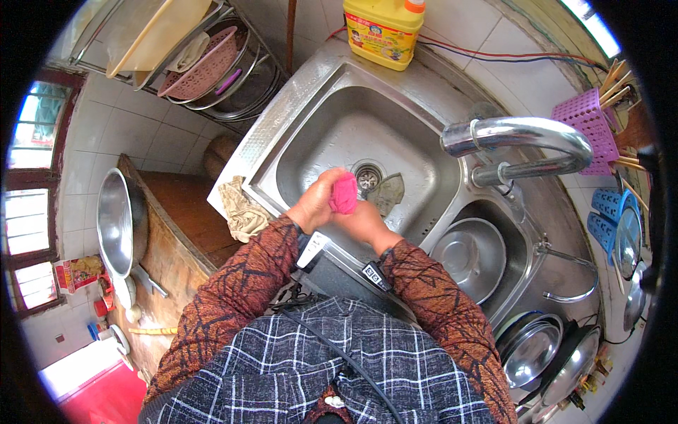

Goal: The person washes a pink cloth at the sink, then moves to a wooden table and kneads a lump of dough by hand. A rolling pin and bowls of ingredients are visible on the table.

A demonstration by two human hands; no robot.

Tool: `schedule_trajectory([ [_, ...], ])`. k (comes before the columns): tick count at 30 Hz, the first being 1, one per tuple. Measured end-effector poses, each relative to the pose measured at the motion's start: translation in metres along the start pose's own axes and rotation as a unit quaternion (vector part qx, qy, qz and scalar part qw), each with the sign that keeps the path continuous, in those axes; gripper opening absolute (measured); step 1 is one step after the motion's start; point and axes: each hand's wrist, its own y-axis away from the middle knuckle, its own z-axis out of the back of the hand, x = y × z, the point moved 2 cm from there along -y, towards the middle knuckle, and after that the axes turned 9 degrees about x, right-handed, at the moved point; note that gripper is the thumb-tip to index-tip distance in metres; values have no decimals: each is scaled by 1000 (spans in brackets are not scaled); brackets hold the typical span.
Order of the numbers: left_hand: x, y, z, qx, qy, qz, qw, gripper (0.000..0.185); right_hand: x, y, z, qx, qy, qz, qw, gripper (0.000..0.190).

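A bunched-up pink cloth (344, 193) is squeezed between my two hands over the near side of the large stainless steel sink basin (302, 138). My left hand (318, 199) grips it from the left, with the fingers curled round its upper part. From the right and a little lower, my right hand (365, 222) closes on it; parts of its fingers are hidden. Just beyond the hands is the drain strainer (367, 179). A greyish-green piece of cloth or scourer (389, 192) lies on the basin floor right of the drain.
A chrome faucet (519, 132) arches in from the right. The smaller basin holds a metal bowl (469, 259). A crumpled beige cloth (241, 209) lies at the sink's left corner. A yellow detergent jug (384, 34) stands behind, and stacked metal bowls (532, 350) at lower right.
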Motion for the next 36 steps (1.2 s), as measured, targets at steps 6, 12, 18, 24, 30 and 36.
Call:
schedule_trajectory([
  [6, -36, 18, -5, 173, 114, 35, 978, 113, 28, 19, 4, 352, -653, -57, 668, 34],
  [12, -57, 36, -37, 446, 107, -43, 888, 77, 65, 44, 7, 418, -727, 40, 542, 40],
  [18, -89, 67, -52, 356, -169, -57, 917, 39, 68, 55, 14, 403, -720, 40, 563, 41],
  [24, -85, 67, -63, 253, -305, -101, 913, 44, 71, 54, 22, 374, -597, -89, 704, 37],
  [30, -72, 53, -63, 169, -362, -159, 903, 39, 63, 37, 26, 300, -421, -155, 842, 30],
  [36, -53, 35, -51, 78, -370, -161, 912, 33, 48, 15, 18, 177, -219, -113, 953, 31],
])
